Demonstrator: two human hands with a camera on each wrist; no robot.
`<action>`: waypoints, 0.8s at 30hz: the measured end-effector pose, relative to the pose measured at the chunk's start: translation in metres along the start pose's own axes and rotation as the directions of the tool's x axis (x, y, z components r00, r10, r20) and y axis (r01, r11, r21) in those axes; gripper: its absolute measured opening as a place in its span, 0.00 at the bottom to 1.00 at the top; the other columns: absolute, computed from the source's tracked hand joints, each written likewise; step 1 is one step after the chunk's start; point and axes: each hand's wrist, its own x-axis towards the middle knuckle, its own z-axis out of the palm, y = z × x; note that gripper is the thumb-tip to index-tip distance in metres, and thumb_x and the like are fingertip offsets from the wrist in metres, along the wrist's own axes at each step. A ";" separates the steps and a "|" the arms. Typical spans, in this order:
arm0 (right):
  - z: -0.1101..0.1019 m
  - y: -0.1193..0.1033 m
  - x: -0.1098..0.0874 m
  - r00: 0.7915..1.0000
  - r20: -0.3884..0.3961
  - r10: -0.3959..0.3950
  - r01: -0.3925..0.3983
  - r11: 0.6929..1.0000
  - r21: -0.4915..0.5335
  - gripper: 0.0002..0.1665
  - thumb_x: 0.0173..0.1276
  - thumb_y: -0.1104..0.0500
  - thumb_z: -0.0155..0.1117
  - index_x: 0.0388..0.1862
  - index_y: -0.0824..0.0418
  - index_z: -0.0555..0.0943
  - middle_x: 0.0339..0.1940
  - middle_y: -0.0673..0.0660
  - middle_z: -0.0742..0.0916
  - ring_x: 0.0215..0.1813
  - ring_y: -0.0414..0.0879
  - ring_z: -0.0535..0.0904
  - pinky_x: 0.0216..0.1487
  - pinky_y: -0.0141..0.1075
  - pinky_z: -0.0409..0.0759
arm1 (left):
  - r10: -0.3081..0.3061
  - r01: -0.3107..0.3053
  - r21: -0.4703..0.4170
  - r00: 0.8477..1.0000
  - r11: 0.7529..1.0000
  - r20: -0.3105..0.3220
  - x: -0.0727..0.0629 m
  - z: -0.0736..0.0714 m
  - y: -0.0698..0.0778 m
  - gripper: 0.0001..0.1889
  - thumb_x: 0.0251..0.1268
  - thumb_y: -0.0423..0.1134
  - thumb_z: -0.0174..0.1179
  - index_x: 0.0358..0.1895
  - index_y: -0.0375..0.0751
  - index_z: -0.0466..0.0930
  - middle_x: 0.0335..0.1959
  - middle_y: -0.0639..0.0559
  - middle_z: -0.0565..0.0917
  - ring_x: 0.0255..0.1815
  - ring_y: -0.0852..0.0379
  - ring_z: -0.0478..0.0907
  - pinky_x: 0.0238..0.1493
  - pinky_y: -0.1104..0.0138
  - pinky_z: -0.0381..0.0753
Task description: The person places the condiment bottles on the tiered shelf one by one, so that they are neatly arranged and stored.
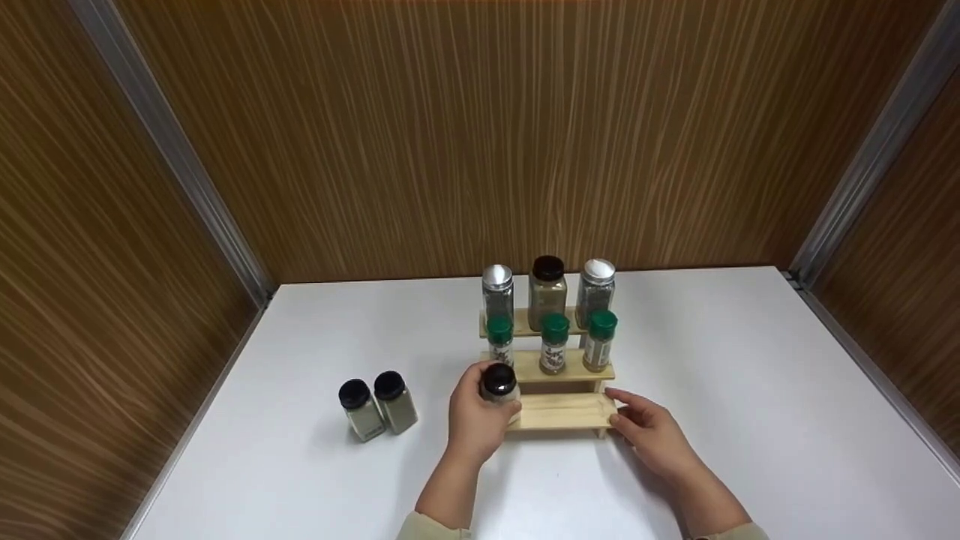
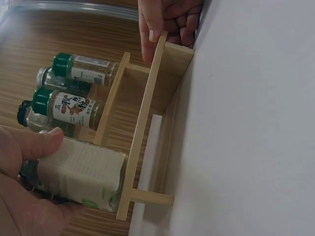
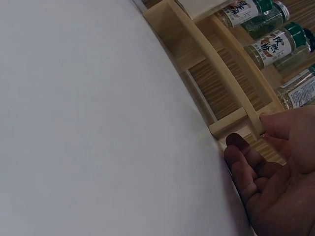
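Observation:
My left hand (image 1: 480, 420) grips a square glass spice jar (image 2: 81, 172) with a black cap, thumb on one side and fingers round the other. The jar stands at the left end of the lowest step of a three-tier wooden spice rack (image 1: 562, 411), its base right at the board. At the opposite end of that step, my right hand (image 1: 656, 435) holds the rack's edge between thumb and fingers; its other fingers curl loosely near the table in the right wrist view. Green-capped spice bottles (image 1: 554, 345) line the middle step, just behind the held jar.
On the top step, a black-capped jar (image 1: 547, 292) stands between two silver-capped jars (image 1: 498, 292). Two more black-capped jars (image 1: 361, 411) stand side by side on the white table (image 1: 300, 487), left of the rack. Wood-grain panels (image 1: 525, 135) enclose the back and sides.

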 end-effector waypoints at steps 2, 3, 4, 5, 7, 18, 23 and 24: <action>0.000 -0.001 0.000 1.000 0.002 -0.006 0.006 1.000 0.009 0.27 0.77 0.70 0.63 0.72 0.72 0.75 0.46 0.60 0.87 0.44 0.44 0.80 0.40 0.31 0.79 | -0.006 0.006 -0.003 1.000 1.000 0.003 0.001 0.000 0.000 0.30 0.50 0.17 0.74 0.59 0.35 0.80 0.60 0.41 0.83 0.67 0.39 0.76 0.70 0.43 0.72; -0.001 -0.001 -0.001 1.000 0.003 -0.009 0.009 1.000 0.011 0.27 0.77 0.70 0.63 0.72 0.72 0.75 0.46 0.60 0.87 0.44 0.44 0.80 0.40 0.31 0.79 | -0.009 0.009 -0.004 1.000 1.000 0.006 0.001 0.000 0.000 0.30 0.50 0.17 0.75 0.59 0.35 0.80 0.60 0.41 0.83 0.67 0.39 0.76 0.70 0.42 0.72; -0.001 -0.002 -0.001 1.000 0.006 -0.013 0.013 1.000 0.011 0.27 0.77 0.70 0.63 0.72 0.72 0.75 0.46 0.60 0.87 0.44 0.44 0.80 0.40 0.31 0.79 | -0.015 0.015 -0.006 1.000 1.000 0.009 0.001 -0.001 0.000 0.30 0.50 0.17 0.75 0.59 0.35 0.80 0.60 0.41 0.83 0.67 0.39 0.76 0.70 0.42 0.72; -0.001 -0.002 -0.001 1.000 0.008 -0.013 0.013 1.000 0.013 0.27 0.77 0.69 0.64 0.72 0.71 0.76 0.45 0.59 0.87 0.44 0.44 0.80 0.40 0.31 0.79 | -0.019 0.019 -0.007 1.000 1.000 0.012 0.002 -0.001 0.000 0.30 0.50 0.17 0.75 0.59 0.35 0.80 0.60 0.41 0.83 0.67 0.39 0.76 0.70 0.42 0.72; -0.001 -0.003 -0.002 1.000 0.007 -0.015 0.015 1.000 0.013 0.27 0.77 0.69 0.64 0.72 0.71 0.76 0.46 0.60 0.87 0.45 0.44 0.80 0.41 0.31 0.79 | -0.029 0.029 -0.008 0.999 1.000 0.017 0.002 -0.001 0.000 0.31 0.50 0.18 0.75 0.60 0.35 0.80 0.61 0.41 0.83 0.67 0.39 0.77 0.70 0.42 0.73; 0.000 -0.002 -0.003 0.999 0.015 -0.036 0.035 0.999 0.030 0.27 0.77 0.70 0.63 0.72 0.73 0.75 0.50 0.63 0.88 0.46 0.43 0.81 0.43 0.30 0.80 | -0.032 0.032 0.026 0.999 0.999 0.001 0.004 -0.004 -0.003 0.33 0.48 0.19 0.77 0.61 0.37 0.81 0.60 0.41 0.84 0.66 0.39 0.78 0.69 0.43 0.75; -0.001 -0.003 -0.004 0.999 0.023 -0.031 0.031 1.000 0.003 0.27 0.78 0.69 0.62 0.73 0.71 0.75 0.47 0.61 0.87 0.44 0.44 0.80 0.40 0.30 0.78 | -0.026 0.026 0.033 1.000 0.999 -0.004 0.003 -0.004 -0.005 0.33 0.49 0.20 0.78 0.62 0.37 0.81 0.59 0.42 0.83 0.64 0.41 0.78 0.67 0.43 0.75; -0.002 -0.004 -0.004 0.999 0.022 -0.029 0.029 1.000 -0.001 0.27 0.77 0.69 0.63 0.73 0.71 0.75 0.45 0.61 0.87 0.43 0.44 0.80 0.40 0.30 0.78 | -0.025 0.025 0.035 1.000 0.999 -0.005 0.003 -0.004 -0.006 0.33 0.49 0.20 0.78 0.63 0.37 0.81 0.58 0.42 0.83 0.64 0.41 0.78 0.67 0.43 0.75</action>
